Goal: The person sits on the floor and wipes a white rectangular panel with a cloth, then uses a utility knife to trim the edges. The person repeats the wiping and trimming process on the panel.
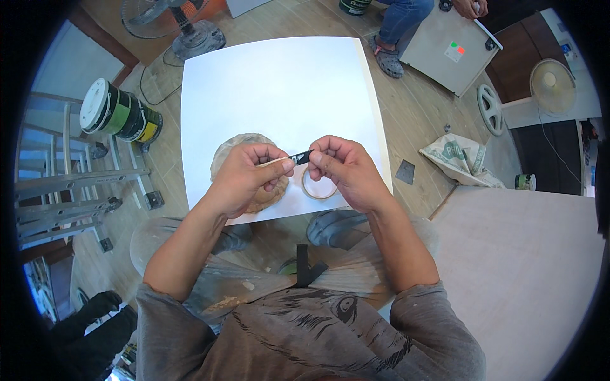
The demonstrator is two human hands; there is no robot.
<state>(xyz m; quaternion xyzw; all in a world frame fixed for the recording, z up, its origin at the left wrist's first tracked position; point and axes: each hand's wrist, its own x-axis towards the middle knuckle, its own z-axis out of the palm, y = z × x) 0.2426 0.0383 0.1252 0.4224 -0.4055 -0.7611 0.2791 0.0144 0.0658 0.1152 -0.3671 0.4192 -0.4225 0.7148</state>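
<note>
In front of me, both hands meet over a large white panel [279, 82]. My left hand [244, 178] pinches one end of a small black piece with a whitish marking [300, 157]. Its other end sits between the thumb and fingers of my right hand [346, 168]; its exact kind is too small to make out. Beneath my left hand lies a round tan, wrinkled object [238, 141], partly covered by the hand and wrist. A thin tan ring, like a roll of tape [319, 197], rests on the panel by my right hand.
Left stand a metal ladder [82, 190] and stacked buckets [121, 113]; a fan [197, 39] is beyond. Another person's clog [389, 62] is near the panel's far right corner, beside a grey cabinet [438, 51]. A sack [457, 155] and pale board [521, 267] lie right.
</note>
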